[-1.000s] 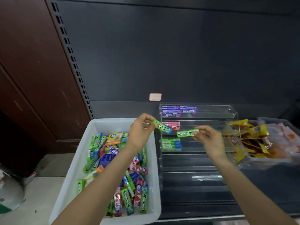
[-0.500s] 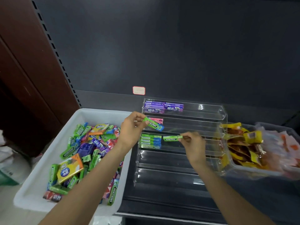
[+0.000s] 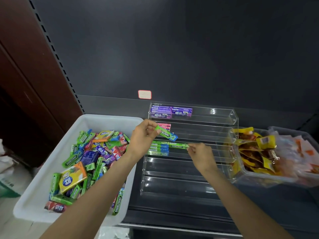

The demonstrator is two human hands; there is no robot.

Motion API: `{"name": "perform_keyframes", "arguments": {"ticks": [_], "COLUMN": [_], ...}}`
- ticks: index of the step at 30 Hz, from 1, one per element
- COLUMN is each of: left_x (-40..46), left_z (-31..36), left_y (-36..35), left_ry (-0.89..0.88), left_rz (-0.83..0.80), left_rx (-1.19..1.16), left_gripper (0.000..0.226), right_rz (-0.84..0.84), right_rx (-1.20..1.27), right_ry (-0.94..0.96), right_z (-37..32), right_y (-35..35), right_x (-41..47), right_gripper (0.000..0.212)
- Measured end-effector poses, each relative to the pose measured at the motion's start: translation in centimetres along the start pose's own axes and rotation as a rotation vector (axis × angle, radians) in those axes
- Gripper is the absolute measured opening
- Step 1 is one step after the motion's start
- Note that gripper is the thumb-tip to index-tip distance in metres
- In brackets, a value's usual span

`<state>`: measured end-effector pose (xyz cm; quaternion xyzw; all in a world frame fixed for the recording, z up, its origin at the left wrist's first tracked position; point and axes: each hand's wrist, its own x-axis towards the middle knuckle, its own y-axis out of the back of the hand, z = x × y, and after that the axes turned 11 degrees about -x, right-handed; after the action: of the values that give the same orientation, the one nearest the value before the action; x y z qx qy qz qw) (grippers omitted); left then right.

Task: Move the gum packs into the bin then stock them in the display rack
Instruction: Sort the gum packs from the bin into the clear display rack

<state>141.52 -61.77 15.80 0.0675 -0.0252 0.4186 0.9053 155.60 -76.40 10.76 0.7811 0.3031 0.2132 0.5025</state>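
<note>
1. Far left, a white bin (image 3: 34, 200) sat heaped with loose gum packs (image 3: 86, 159), green, purple, red and yellow; plenty remained to stock, so by my reading the job was well short of done.
2. Over the bin's right edge came the left hand (image 3: 142, 138), fingers and thumb pinched on one end of a green pack (image 3: 165, 134); that pack hung tilted in the air, its far end pointing down toward the rack, touching no shelf.
3. Next, the clear display rack (image 3: 215, 118) stepped down in tiers; purple packs (image 3: 170, 112) lay on the top tier, pink packs (image 3: 164, 125) on the one below, a stack of green packs (image 3: 159, 149) on the third; the lower tiers held no gum.
4. The right hand (image 3: 201, 155) had its fingertips closed on the end of a second green pack (image 3: 177, 145), set end to end just beside the green stack.
5. Far right, a clear tub (image 3: 259, 175) held yellow snack packets (image 3: 255, 149), pressed against the rack.
6. The risk, as I judged it: a light end-pinch could let the raised pack swing or slip between tiers; a careless shove from the right might also skew the tidy green stack.
</note>
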Motion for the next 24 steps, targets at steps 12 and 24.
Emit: {"name": "perform_keyframes", "arguments": {"ticks": [12,24], "left_x": [-1.3,-2.8], "left_z": [-0.6,-3.4], "left_y": [-1.7,-0.3], "left_ry": [-0.074,-0.298], "left_rz": [-0.179,-0.524], "left_rx": [0.31,1.403], "left_gripper": [0.023,0.064], "right_rz": [0.051,0.081], "right_rx": [0.264,-0.04], "right_ry": [0.2,0.102], "right_z": [-1.0,0.4], "right_y": [3.0,0.3], "right_x": [0.1,0.5], "right_gripper": [0.022,0.018]}}
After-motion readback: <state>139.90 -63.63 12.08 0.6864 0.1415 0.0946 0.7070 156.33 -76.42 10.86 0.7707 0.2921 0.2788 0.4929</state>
